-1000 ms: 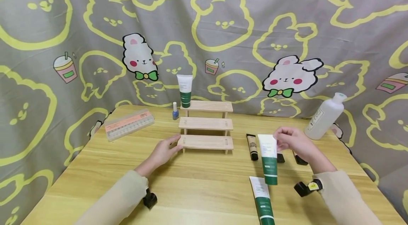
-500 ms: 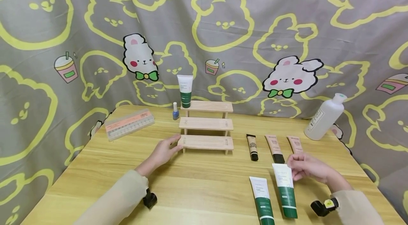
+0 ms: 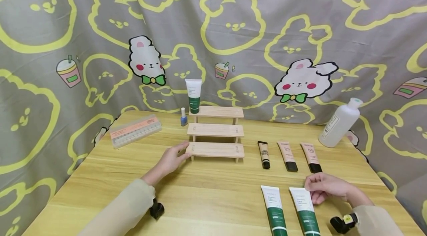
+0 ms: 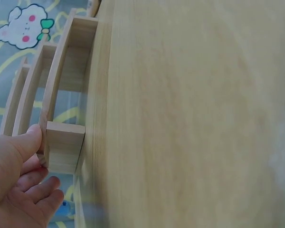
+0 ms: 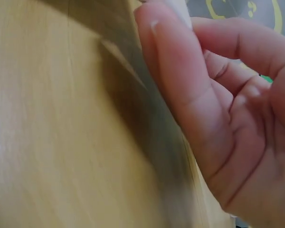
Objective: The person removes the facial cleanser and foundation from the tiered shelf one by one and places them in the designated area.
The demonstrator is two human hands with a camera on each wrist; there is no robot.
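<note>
At the left end of a three-step wooden display stand (image 3: 215,148), my left hand (image 3: 171,160) grips the lowest board. The left wrist view shows the thumb over the board's edge and the fingers below it. My right hand (image 3: 328,188) pinches the white, flat end of a white-and-green squeeze tube (image 3: 307,212) at the front right. Only a bit of white shows between the fingers in the right wrist view. Left of it lies a matching squeeze tube (image 3: 275,208), roughly parallel. A third white-and-green tube (image 3: 194,95) stands upright on the top step's left end.
Behind the right hand lie a beige tube with black ends (image 3: 264,154) and two pink BB cream tubes, one left (image 3: 287,155) and one right (image 3: 310,156). A white bottle (image 3: 339,123) stands back right. Blue nail polish (image 3: 184,117) and a flat clear case (image 3: 135,131) are left of the stand.
My right hand has brought the squeeze tube down and toward the front right, beside the matching one, uncovering the pink tubes. The left hand stays at the stand.
</note>
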